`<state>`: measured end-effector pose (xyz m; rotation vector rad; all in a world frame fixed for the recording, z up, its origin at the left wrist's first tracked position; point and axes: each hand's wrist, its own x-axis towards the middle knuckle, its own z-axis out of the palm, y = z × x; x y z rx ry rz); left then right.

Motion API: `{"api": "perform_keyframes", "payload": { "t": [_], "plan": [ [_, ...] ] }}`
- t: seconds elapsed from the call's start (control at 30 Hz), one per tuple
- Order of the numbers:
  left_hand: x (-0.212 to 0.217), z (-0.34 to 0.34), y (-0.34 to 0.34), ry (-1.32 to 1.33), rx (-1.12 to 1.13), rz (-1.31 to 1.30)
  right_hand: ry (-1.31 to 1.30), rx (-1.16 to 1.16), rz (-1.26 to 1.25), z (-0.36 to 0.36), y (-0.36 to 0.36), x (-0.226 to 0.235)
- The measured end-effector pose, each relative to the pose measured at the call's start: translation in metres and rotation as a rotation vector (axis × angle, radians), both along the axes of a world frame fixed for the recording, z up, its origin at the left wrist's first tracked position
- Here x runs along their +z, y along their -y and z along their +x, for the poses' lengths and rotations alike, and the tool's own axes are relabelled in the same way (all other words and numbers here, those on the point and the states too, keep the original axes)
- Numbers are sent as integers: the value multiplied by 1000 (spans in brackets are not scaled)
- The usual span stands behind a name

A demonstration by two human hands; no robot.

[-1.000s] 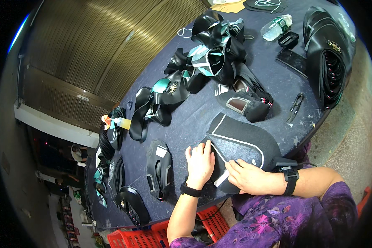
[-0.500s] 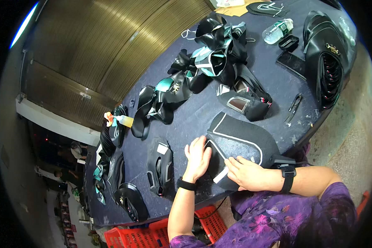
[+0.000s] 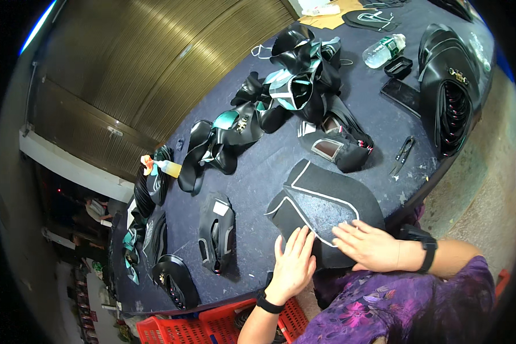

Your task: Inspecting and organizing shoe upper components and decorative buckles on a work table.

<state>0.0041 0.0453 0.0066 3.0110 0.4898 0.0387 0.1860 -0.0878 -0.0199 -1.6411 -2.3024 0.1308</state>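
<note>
1. Head view: big black fabric panel (image 3: 327, 212) w/ white piping lies flat at near edge of dark blue table (image 3: 269, 166), right in front of the person.
2. Panel's long axis runs roughly 10 to 4 o'clock; narrow pointed end toward 10–11, wide rounded end toward 4, at table rim.
3. Left hand (image 3: 294, 266) lies flat, palm down, fingers spread & straight, on panel's near-left edge; grips nothing. Black band on wrist.
4. Right hand (image 3: 370, 246) also flat, palm down, fingers pointing to 9–10 o'clock, pressing panel's near edge; holds nothing that I can see. Black watch (image 3: 425, 255) on wrist.
5. Hands close together, fingertips nearly meeting over the white piping.
6. Around the panel:
   - 12 o'clock: small black pouch piece (image 3: 333, 150) w/ window, near.
   - 2 o'clock: small snips (image 3: 403, 155), lying apart from the panel.
   - 9 o'clock: black shaped piece (image 3: 217, 232), well apart.
   - 11–12 o'clock, farther: heap of black & teal pieces (image 3: 295, 80).
   - 1 o'clock, far: water bottle (image 3: 384, 50), small black box (image 3: 398, 67), flat black phone-like slab (image 3: 404, 94).
   - Far right: stack of black pieces (image 3: 450, 97).
   - Far left: small bottle w/ orange cap (image 3: 163, 167).
7. Red crate (image 3: 212, 324) sits below table's near edge.
8. Nothing lies on top of panel besides the hands.
</note>
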Motion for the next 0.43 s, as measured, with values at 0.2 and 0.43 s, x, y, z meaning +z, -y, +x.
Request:
{"api": "perform_keyframes", "payload": {
  "t": [0.2,0.43],
  "plan": [
    [-8,-1,11,-24,-16,-9,-15,-41,-12,16,22,1],
    [-14,-2,18,-107,-40,-50,-79,-44,25,15,23,-15]
  ]
}}
